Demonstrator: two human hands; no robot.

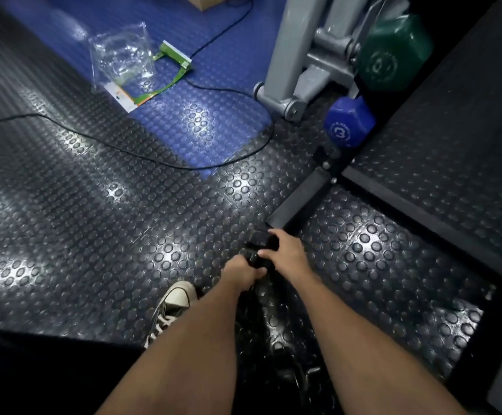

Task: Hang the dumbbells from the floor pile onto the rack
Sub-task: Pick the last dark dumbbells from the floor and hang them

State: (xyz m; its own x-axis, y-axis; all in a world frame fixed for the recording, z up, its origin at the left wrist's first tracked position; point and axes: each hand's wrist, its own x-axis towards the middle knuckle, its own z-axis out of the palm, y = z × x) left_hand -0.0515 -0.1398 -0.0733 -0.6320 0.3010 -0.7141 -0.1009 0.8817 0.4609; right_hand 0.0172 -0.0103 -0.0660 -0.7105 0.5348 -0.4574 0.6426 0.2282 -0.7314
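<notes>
A black dumbbell (255,245) lies low near the studded floor at centre, beside the end of the rack's black foot bar (299,202). My left hand (242,272) grips its near end with curled fingers. My right hand (285,254) wraps over its far end, thumb and fingers around it. The dark dumbbell blends into the floor, so its outline is hard to make out. On the rack at upper right hang a blue dumbbell (348,122) marked 3 and, above it, a green dumbbell (393,56).
A grey machine frame (300,64) stands left of the rack. A black cable (118,145) snakes across the floor. A clear plastic bag (121,58) and green packaging (175,56) lie on the blue mat. My shoe (173,304) is planted beside my left arm.
</notes>
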